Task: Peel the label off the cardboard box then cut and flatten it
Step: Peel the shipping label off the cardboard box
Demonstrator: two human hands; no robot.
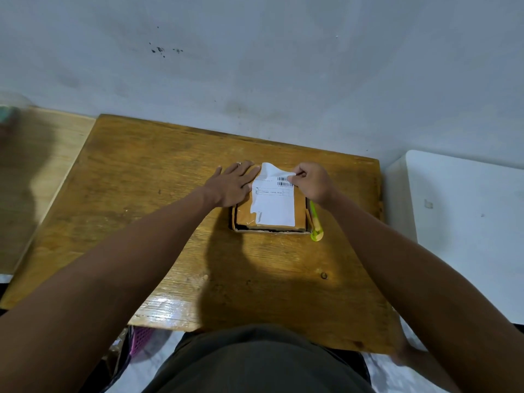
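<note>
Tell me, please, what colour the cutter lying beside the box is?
Bright yellow-green; the cutter shows in the head view, right of the cardboard box.

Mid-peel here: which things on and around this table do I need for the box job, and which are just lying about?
For the job:
cardboard box
white label, far edge lifted, pinched by right hand
left hand, flat on the box
green cutter, beside the box

Lying about:
white bin, right of the table
purple basket, under the table
</note>
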